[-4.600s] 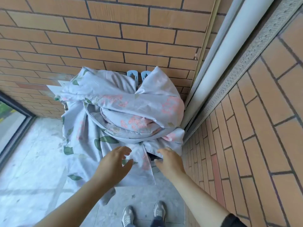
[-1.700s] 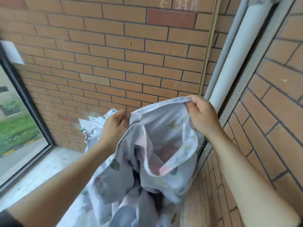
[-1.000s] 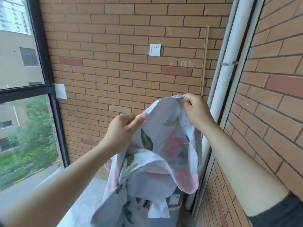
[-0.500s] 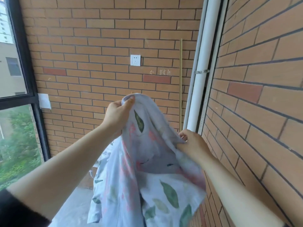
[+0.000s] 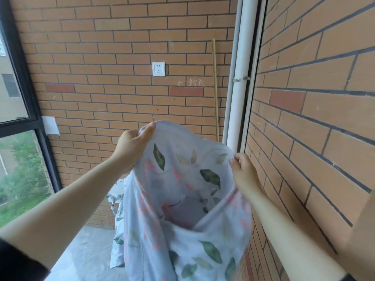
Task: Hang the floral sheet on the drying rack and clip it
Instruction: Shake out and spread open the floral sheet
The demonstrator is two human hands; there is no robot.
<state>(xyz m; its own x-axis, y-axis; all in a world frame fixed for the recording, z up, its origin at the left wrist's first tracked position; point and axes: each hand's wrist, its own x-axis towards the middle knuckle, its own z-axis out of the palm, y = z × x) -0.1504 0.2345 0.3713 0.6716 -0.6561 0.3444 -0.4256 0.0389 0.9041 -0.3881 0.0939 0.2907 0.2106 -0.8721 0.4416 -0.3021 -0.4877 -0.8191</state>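
Floral sheet [image 5: 182, 209] held up between both hands, bulk hanging toward the floor; left hand [image 5: 132, 145] fingers clamped on the top edge, right hand [image 5: 243, 171] fingers pinching the hem, lower; rack and clips not in view. Risk: cloth below is bunched, so the tail could drag or snag on the wall tap [image 5: 113, 199]; the light right pinch could slip. Versus half a second ago: edge spread wider, right hand further out along the hem.

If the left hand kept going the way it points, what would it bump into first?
Probably the brick wall, below the white socket. The left hand, gripping the floral sheet, shows nothing else ahead, though depth is unclear.
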